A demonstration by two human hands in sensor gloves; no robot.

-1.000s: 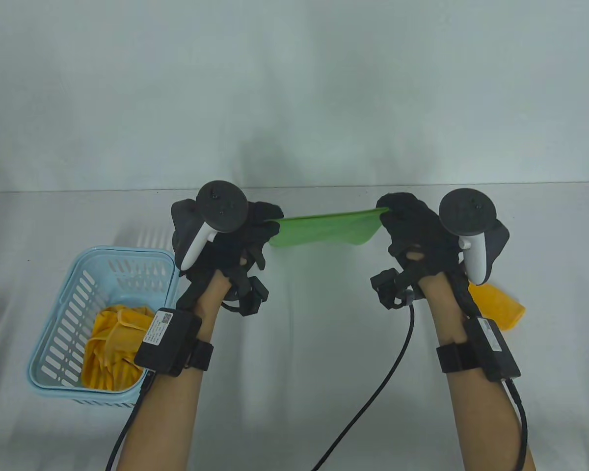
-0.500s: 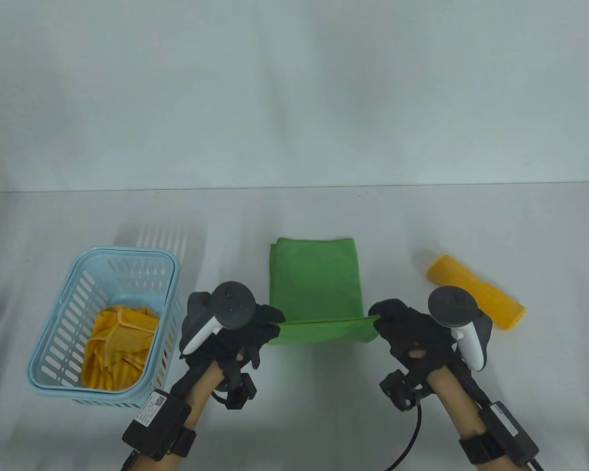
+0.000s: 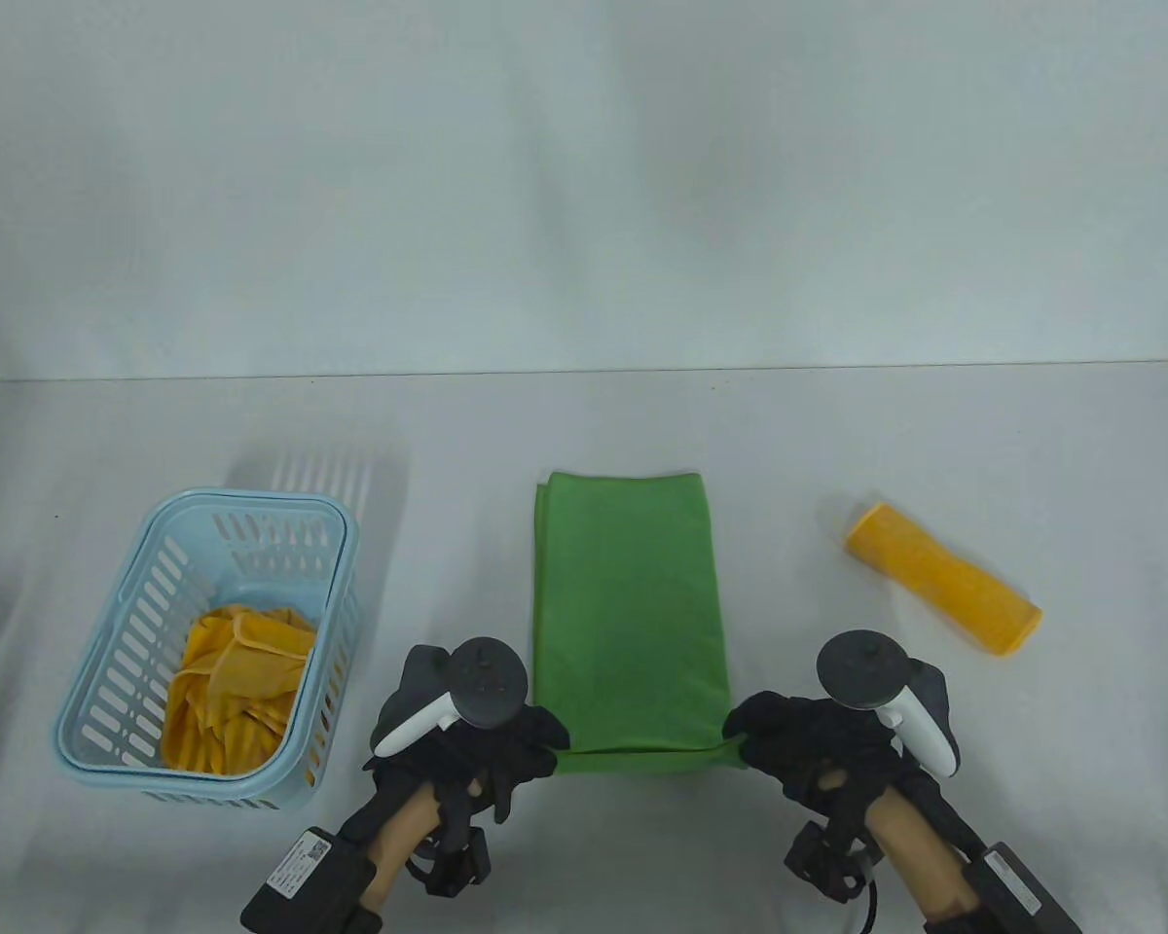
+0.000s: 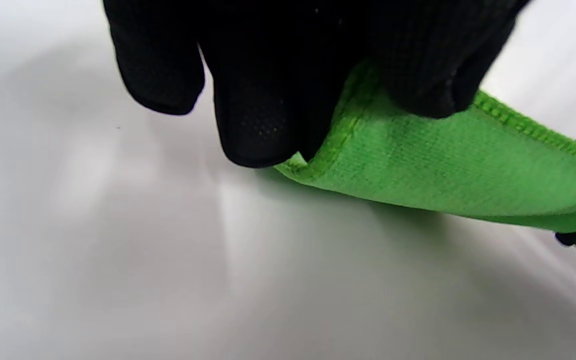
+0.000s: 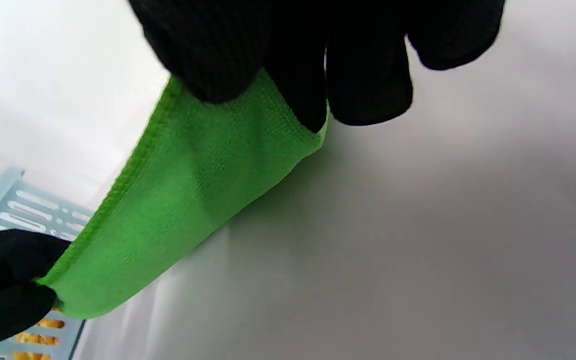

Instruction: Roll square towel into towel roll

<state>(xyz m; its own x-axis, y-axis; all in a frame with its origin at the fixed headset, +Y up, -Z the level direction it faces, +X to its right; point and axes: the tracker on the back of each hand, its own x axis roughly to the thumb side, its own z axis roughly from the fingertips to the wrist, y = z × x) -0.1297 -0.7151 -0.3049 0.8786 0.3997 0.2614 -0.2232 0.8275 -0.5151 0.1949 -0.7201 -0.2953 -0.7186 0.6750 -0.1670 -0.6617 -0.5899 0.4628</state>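
Folded green microfibre towel laid out as a long strip down the middle of the white table, far end flat, near end lifted just off the surface. Left hand pinching the near left corner between thumb and fingertips, stitched hem plainly caught in the grip in the left wrist view. Right hand pinching the near right corner the same way, cloth held taut between the two. Folding into a narrow band looks done; rolling itself not yet begun, no turn of cloth showing anywhere along the strip. Left to do, by the look of it: curl that near edge over and wind it away toward the far end into a tight roll. Off to the right, well apart from the strip, a finished yellow towel roll lying slantwise on the table, a fair picture of the goal. Over on the left, a pale blue slotted plastic basket with crumpled yellow cloths heaped loose in the bottom, unrolled; exact count impossible to tell.
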